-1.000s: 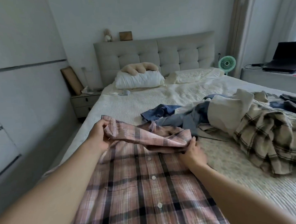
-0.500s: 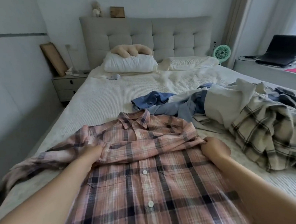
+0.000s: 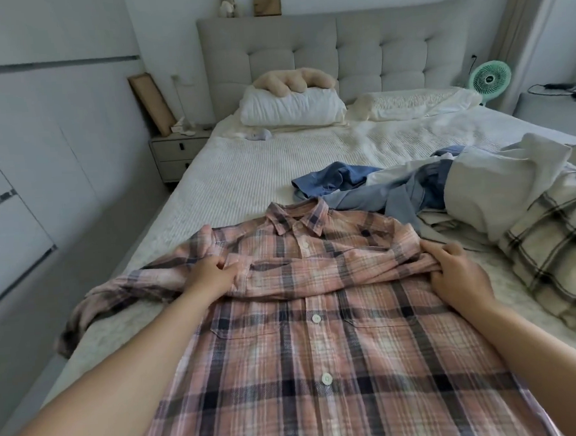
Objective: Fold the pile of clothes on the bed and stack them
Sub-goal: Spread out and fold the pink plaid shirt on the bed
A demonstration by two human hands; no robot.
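A pink plaid shirt (image 3: 321, 350) lies button side up on the bed (image 3: 244, 186), collar pointing to the headboard. Its left sleeve trails off the bed's left edge, and a bunched band of fabric crosses the chest. My left hand (image 3: 209, 276) grips the shirt near its left shoulder. My right hand (image 3: 458, 274) grips the gathered fabric at the right shoulder. To the right lies the pile of clothes (image 3: 501, 204): blue garments, a cream one and a cream checked shirt (image 3: 558, 255).
Two pillows (image 3: 290, 108) and a plush toy lie by the grey headboard. A nightstand (image 3: 175, 154) stands left of the bed, white cupboards along the left wall. A green fan (image 3: 489, 78) and a ledge with cables are at the right.
The shirt's upper part, held raised and bunched a second ago, now lies spread flat with the collar out. Both hands came down toward me at the shoulders. The left sleeve fell out leftward.
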